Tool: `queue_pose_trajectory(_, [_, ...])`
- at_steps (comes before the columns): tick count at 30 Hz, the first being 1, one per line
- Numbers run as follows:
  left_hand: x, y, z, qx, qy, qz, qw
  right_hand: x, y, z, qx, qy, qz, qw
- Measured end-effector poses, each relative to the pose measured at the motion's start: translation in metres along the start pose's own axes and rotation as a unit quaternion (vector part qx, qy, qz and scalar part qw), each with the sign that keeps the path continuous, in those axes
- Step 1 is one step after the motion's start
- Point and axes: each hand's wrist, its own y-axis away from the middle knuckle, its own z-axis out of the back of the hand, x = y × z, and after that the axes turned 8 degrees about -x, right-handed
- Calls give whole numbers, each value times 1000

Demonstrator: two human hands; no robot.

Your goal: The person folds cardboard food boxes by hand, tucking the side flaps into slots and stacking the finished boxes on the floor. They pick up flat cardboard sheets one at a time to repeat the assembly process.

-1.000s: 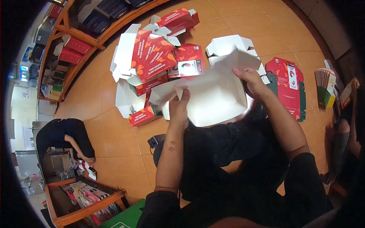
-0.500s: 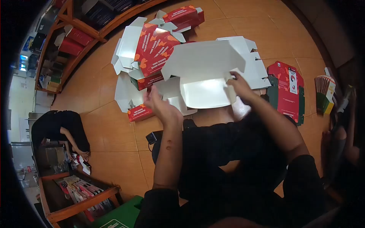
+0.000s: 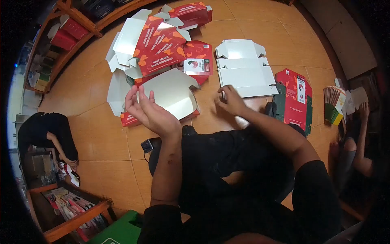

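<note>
My left hand (image 3: pixel 153 112) is raised with its fingers spread and nothing in its grasp. Just beyond it sits a partly folded box (image 3: pixel 174 91), white inside with red outer edges and its lid flap up. My right hand (image 3: pixel 231 101) hovers over the floor with bent, parted fingers and holds nothing that I can see. Close to its fingertips lies a stack of flat cardboard box blanks (image 3: pixel 245 75), white side up. Several folded red boxes (image 3: pixel 160 46) with orange patterns are piled behind the left hand.
Red and green flat box blanks (image 3: pixel 294 97) lie to the right. Farther right a person (image 3: pixel 359 150) handles a white piece beside a fanned stack of cartons (image 3: pixel 333 103). Another person (image 3: pixel 48 136) bends over at the left. A wooden shelf (image 3: pixel 81 20) stands at the upper left.
The white-inside box has moved left and down onto the floor beside the pile. My right hand has come off it and moved left and down, uncovering the white blanks.
</note>
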Motion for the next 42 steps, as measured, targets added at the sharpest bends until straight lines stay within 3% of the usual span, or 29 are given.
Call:
queue_pose_trajectory(2, [3, 0, 2, 12, 9, 42, 999, -28, -2, 25, 42, 129, 84, 987])
queue_pose_trajectory(4, [9, 1, 5, 125, 43, 69, 989, -49, -10, 39, 103, 146, 70, 981])
queue_pose_trajectory(5, [9, 3, 5, 124, 45, 70, 989, -59, -15, 42, 160, 156, 55, 973])
queue_pose_trajectory(6, [4, 6, 7, 241, 66, 84, 965, -64, -20, 41, 159, 156, 55, 973])
queue_pose_trajectory(7, [-4, 9, 8, 353, 82, 98, 927, -68, -24, 38, 144, 136, 54, 979])
queue_pose_trajectory(8, [-16, 17, 7, 417, 190, 141, 877, -73, -28, 35, 129, 116, 53, 984])
queue_pose_trajectory(9, [-36, 28, 1, 473, 294, 183, 810, -83, -32, 32, 111, 121, 94, 982])
queue_pose_trajectory(11, [-83, 45, -8, 548, 408, 232, 693, -86, -37, 32, 119, 111, 81, 983])
queue_pose_trajectory(12, [-110, 51, -13, 549, 426, 289, 659, -89, -37, 33, 128, 104, 71, 984])
queue_pose_trajectory(13, [-129, 49, -12, 547, 426, 294, 658, -102, -33, 29, 90, 91, 111, 985])
queue_pose_trajectory(15, [-158, 36, -5, 598, 368, 316, 638, -99, -32, 31, 106, 85, 85, 987])
queue_pose_trajectory(17, [-168, 33, -1, 639, 323, 331, 615, -90, -36, 39, 170, 115, 37, 978])
queue_pose_trajectory(20, [-173, 44, 3, 637, 324, 371, 593, -80, -35, 39, 148, 116, 44, 981])
queue_pose_trajectory(28, [-176, 68, 16, 561, 339, 423, 625, -78, -30, 25, 113, 187, 70, 973])
queue_pose_trajectory(34, [-165, 57, 6, 482, 348, 378, 710, -72, -36, 35, 135, 175, 83, 972])
queue_pose_trajectory(36, [-126, 67, -30, 539, 378, 290, 695, -78, -39, 35, 130, 165, 100, 973])
queue_pose_trajectory(37, [-110, 50, -22, 588, 286, 272, 706, -81, -39, 35, 126, 161, 114, 972])
queue_pose_trajectory(38, [-75, 50, -24, 564, 351, 236, 709, -82, -40, 33, 122, 156, 129, 972])
queue_pose_trajectory(39, [-47, 41, -18, 555, 294, 247, 738, -87, -50, 31, 197, 164, 140, 956])
queue_pose_trajectory(40, [-23, 33, -9, 543, 236, 256, 764, -83, -50, 32, 191, 159, 142, 958])
queue_pose_trajectory(42, [20, 32, 7, 382, 161, 341, 844, -71, -49, 41, 159, 156, -14, 975])
